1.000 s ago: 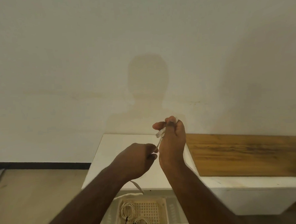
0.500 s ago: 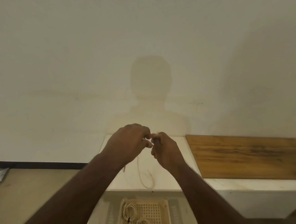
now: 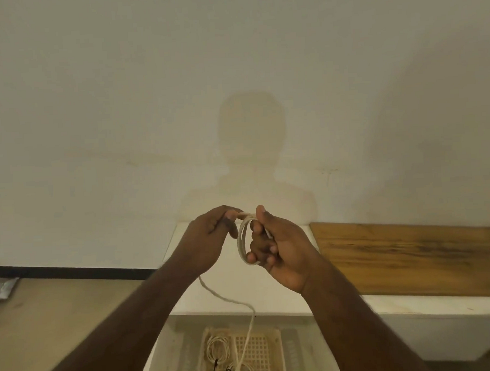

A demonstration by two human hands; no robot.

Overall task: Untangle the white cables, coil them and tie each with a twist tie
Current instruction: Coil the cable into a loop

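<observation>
Dim, warm light from behind casts a soft head-and-shoulders shadow (image 3: 253,156) at 12 o'clock; forearms blur toward 6 o'clock

We see a white cabinet top (image 3: 272,291) against the wall, with a wooden board (image 3: 412,258) lying flat on its right part. Below its front edge, an open white drawer (image 3: 173,356) holds a pale lattice basket (image 3: 261,349), and coiled white cables (image 3: 218,350) lie in the basket's left side. To the left is a tan floor (image 3: 60,314), where a crumpled silvery packet (image 3: 1,289) lies by the wall.
</observation>
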